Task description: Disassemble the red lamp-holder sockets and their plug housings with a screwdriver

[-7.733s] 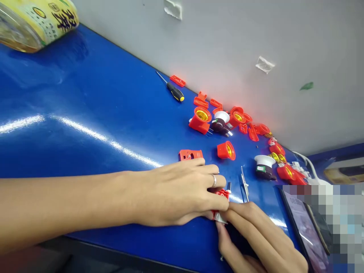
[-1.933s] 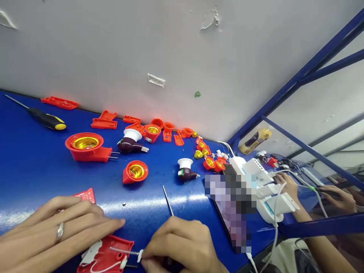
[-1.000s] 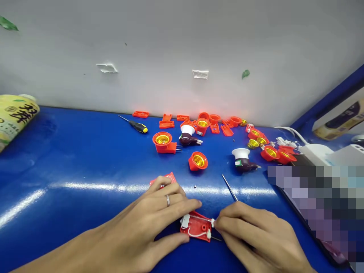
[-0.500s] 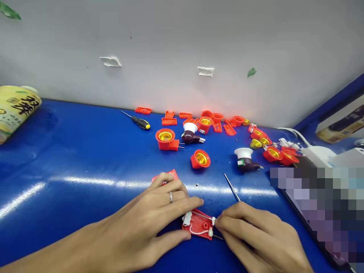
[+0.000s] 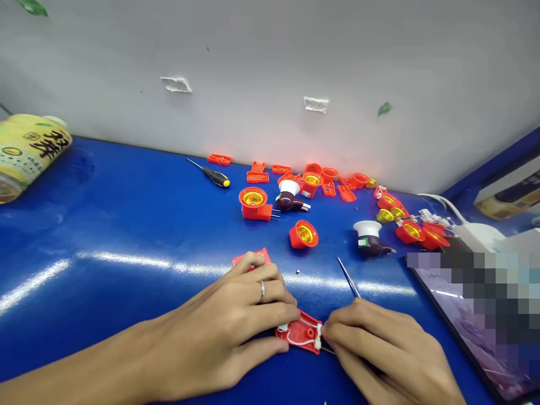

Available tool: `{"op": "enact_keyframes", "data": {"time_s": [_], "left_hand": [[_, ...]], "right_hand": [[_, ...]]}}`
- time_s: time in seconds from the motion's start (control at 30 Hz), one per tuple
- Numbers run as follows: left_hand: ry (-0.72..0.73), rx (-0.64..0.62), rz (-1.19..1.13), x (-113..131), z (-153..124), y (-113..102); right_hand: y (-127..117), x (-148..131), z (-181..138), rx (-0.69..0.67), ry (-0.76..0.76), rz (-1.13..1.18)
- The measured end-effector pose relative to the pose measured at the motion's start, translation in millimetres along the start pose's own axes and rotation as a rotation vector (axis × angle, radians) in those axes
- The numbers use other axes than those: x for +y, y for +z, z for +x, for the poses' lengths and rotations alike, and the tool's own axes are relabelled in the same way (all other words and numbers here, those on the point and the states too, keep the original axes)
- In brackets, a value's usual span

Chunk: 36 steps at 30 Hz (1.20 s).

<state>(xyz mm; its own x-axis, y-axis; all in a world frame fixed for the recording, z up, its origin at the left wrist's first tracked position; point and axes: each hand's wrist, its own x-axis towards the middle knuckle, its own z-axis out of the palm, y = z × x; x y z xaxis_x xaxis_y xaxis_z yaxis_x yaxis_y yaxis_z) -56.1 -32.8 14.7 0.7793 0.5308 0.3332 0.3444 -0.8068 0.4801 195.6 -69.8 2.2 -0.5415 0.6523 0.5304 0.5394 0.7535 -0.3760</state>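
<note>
My left hand (image 5: 236, 318), with a ring on one finger, holds a small red plastic housing (image 5: 300, 333) flat on the blue table (image 5: 126, 225). A white wire and a thin spring lie inside the housing. My right hand (image 5: 379, 349) pinches the white end piece at the housing's right edge, and a thin metal tool (image 5: 348, 277) sticks out behind its fingers. Another flat red part (image 5: 252, 258) lies just beyond my left fingertips.
Several red lamp sockets with brass threads (image 5: 254, 203), two dark plugs with white caps (image 5: 367, 236) and red covers are strewn along the wall. A screwdriver (image 5: 214, 175) lies at the back, a yellow bottle (image 5: 29, 154) at far left, a phone (image 5: 468, 332) at right.
Both hands stay on the red housing, which has tilted slightly. The view has drifted, so everything sits a little further right and lower than half a second ago.
</note>
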Motion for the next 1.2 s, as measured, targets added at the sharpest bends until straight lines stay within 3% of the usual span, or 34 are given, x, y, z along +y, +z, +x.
{"op": "enact_keyframes", "data": {"time_s": [0.73,1.03,1.2], "left_hand": [[-0.006,0.016,-0.016,-2.6,-4.0,4.6],[-0.016,-0.012,-0.006,0.3,-5.9,4.1],[-0.025,0.007,0.000,-0.2,-5.6,4.5]], "right_hand": [[-2.1,-3.3,-5.7,-0.040,-0.027,-0.151],[-9.2,-4.1,2.2,-0.177,-0.016,-0.111],[-5.6,-2.5,3.0,-0.128,-0.035,-0.143]]}}
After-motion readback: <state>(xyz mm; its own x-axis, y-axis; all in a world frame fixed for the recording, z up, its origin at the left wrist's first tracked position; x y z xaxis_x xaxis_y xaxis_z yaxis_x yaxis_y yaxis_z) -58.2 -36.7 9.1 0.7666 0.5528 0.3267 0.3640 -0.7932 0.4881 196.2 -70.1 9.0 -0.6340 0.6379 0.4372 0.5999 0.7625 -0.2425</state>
